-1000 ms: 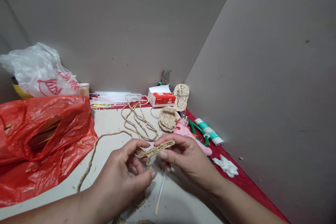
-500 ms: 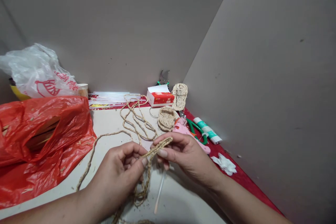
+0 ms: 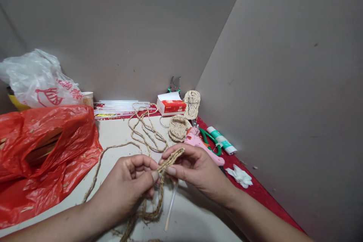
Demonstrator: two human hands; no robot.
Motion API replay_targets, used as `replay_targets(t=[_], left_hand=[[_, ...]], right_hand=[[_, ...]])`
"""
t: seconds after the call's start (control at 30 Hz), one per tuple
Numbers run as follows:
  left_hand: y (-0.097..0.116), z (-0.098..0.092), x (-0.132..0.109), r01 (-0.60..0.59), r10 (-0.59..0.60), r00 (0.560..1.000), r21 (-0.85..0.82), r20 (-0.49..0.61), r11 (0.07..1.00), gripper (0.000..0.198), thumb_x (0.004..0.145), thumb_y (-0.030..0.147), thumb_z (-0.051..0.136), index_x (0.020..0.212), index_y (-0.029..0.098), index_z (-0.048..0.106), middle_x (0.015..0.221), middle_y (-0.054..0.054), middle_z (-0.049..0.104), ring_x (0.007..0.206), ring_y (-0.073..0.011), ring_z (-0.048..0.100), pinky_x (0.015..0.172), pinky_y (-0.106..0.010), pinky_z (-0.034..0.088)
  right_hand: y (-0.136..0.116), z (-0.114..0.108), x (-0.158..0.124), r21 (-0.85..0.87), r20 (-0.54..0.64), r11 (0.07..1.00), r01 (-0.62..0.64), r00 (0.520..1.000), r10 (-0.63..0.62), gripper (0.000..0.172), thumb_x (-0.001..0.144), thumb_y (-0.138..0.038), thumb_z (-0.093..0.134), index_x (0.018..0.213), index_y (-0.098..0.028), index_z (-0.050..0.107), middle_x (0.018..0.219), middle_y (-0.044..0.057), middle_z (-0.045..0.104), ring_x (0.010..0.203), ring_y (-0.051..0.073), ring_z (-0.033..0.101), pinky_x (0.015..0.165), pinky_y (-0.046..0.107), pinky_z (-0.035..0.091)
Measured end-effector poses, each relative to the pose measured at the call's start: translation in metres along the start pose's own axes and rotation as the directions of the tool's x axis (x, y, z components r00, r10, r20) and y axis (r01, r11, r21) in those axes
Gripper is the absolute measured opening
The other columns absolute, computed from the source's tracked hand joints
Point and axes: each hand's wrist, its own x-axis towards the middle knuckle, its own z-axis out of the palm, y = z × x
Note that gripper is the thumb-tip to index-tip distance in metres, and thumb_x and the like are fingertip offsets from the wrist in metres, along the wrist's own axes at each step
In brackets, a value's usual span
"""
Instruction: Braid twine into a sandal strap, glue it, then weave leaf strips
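Both my hands pinch a tan braided straw cord (image 3: 175, 155), folded so that strands lie side by side in a short flat strip. My left hand (image 3: 136, 181) is closed on the strip's lower left end, thumb on top. My right hand (image 3: 193, 164) grips it further along, thumb in front and fingers behind, and the folded end sticks out above. From between the hands a length of cord hangs down to the table and runs toward the lower edge of the view. More of the cord lies in loose loops (image 3: 147, 132) beyond my hands.
A pink glue gun (image 3: 198, 143) and green-handled scissors (image 3: 211, 141) lie right of two woven straw pieces (image 3: 178, 128). Behind are a red-and-white box (image 3: 171, 106) and clear glue sticks (image 3: 121, 106). A red plastic bag (image 3: 70, 166) fills the left. Crumpled tissue (image 3: 240, 177) lies right.
Both hands stay on the cord, and the folded strip has tilted slightly and shows more of its side-by-side strands. The hanging length has swung a little. The view has shifted slightly.
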Motion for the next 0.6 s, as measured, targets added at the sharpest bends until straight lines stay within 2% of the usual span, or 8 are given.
replay_targets(t=[0.2,0.4,0.5,0.6], left_hand=[[0.0021,-0.0018,-0.0004,-0.015,0.014,1.000,0.032,0.022,0.999,0.025,0.074,0.039,0.067,0.079,0.016,0.062,0.051,0.005,0.048,0.043,-0.0057,0.035,0.043,-0.019,0.025],[0.0012,-0.0051,-0.0023,-0.089,0.075,0.991,0.128,0.106,0.988,0.026,0.073,0.033,0.069,0.091,0.016,0.063,0.065,0.004,0.048,0.052,-0.0063,0.038,0.049,-0.020,0.031],[-0.0005,-0.0055,-0.0011,-0.118,0.113,0.993,0.233,0.036,0.965,0.033,0.071,0.032,0.071,0.098,0.017,0.059,0.072,0.002,0.053,0.058,-0.0089,0.046,0.053,-0.022,0.038],[-0.0023,-0.0063,-0.0020,-0.226,0.287,0.955,0.429,-0.082,0.875,0.033,0.070,0.029,0.071,0.098,0.020,0.057,0.076,0.001,0.056,0.068,-0.0130,0.054,0.064,-0.025,0.044]], right_hand=[[-0.0032,0.0036,-0.0002,-0.040,-0.056,0.997,0.068,0.996,-0.071,0.018,0.069,-0.023,0.079,0.084,-0.018,0.069,0.066,-0.002,0.060,0.054,0.008,0.052,0.052,0.021,0.045],[-0.0024,-0.0010,0.0000,-0.048,-0.106,0.998,0.037,0.993,-0.042,0.020,0.068,-0.026,0.080,0.081,-0.018,0.068,0.065,-0.002,0.061,0.054,0.008,0.052,0.052,0.021,0.044],[-0.0022,-0.0038,0.0010,-0.059,-0.145,0.997,0.040,0.988,-0.048,0.020,0.068,-0.028,0.079,0.082,-0.018,0.068,0.069,-0.001,0.061,0.055,0.009,0.052,0.052,0.021,0.045],[-0.0028,-0.0043,0.0020,-0.099,-0.150,0.994,0.050,0.987,-0.065,0.018,0.071,-0.028,0.077,0.082,-0.018,0.069,0.076,0.003,0.065,0.059,0.010,0.053,0.054,0.022,0.047]])
